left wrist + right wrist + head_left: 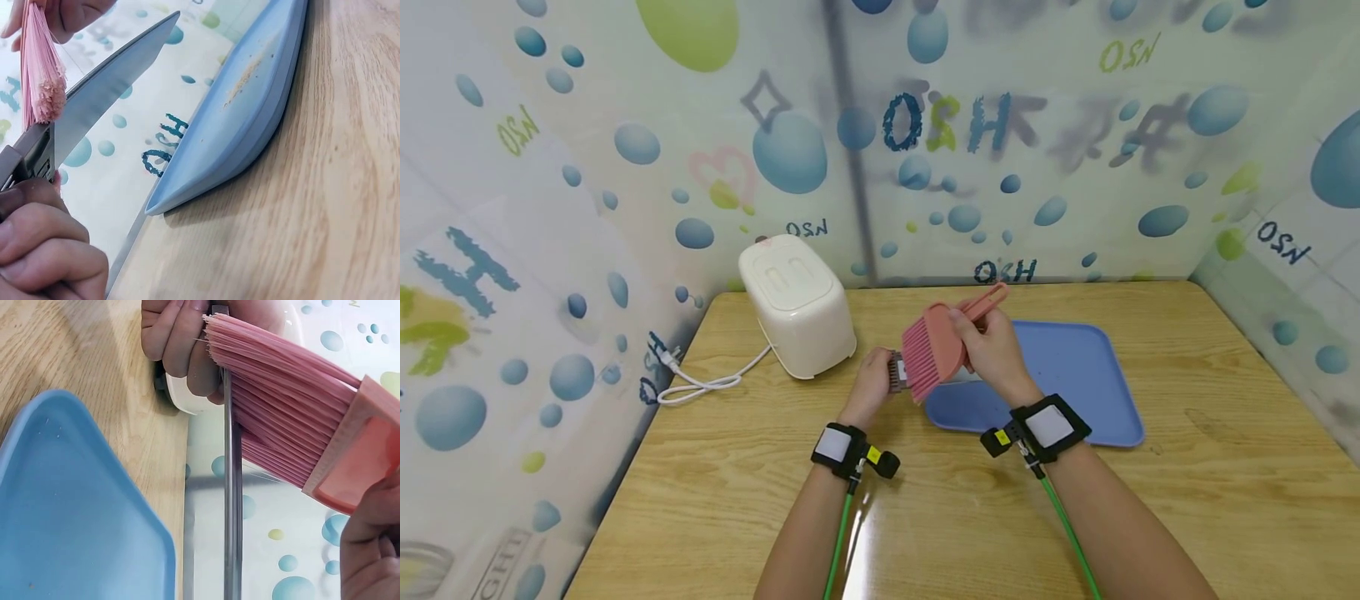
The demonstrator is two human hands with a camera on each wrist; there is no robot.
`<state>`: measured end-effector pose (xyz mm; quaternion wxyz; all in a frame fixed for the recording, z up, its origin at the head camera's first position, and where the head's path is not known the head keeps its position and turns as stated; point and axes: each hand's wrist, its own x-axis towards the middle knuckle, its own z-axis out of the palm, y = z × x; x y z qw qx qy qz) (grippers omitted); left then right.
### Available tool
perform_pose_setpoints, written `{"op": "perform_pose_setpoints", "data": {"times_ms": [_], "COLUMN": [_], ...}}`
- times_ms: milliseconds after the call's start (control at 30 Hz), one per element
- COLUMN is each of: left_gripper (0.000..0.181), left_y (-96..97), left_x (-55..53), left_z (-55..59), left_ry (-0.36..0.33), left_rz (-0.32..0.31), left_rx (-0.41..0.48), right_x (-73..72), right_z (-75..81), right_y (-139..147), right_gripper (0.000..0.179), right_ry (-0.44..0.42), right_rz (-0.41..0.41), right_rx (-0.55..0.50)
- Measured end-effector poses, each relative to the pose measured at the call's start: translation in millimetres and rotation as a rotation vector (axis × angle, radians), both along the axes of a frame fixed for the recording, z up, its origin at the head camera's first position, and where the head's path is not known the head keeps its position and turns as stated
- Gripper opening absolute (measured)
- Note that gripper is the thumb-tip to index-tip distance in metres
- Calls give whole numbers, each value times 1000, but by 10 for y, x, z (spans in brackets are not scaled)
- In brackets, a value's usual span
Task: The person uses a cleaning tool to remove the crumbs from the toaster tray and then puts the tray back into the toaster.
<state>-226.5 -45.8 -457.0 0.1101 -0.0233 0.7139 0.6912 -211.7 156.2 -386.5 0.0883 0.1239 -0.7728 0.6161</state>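
Note:
My right hand (996, 354) grips a pink hand brush (942, 340) by its handle, bristles turned toward the left. In my left hand (871, 385) is a thin metal crumb tray (115, 90), pinched at its dark grey slotted end. The brush bristles (284, 394) lie against this crumb tray close to the left fingers, as the right wrist view shows. Both hands are raised above the table by the left side of a blue tray (1078, 367). Light brown crumbs (245, 78) lie on the blue tray.
A cream toaster (797, 304) stands at the back left of the wooden table (940, 517). Its white cord and plug (700, 385) lie coiled by the left table edge. A patterned curtain (955, 192) hangs behind the table.

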Motion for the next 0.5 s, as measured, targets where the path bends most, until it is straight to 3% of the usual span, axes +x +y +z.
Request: {"op": "perform_pose_setpoints", "data": {"times_ms": [500], "left_gripper": [30], "left_y": [7], "left_x": [4], "left_z": [23], "left_ry": [-16], "left_rz": [17], "left_rx": [6], "right_x": [6], "right_z": [-69], "right_y": [78], "right_gripper": [38], "right_ry": [10], "right_rz": [-5], "right_rx": [4]}}
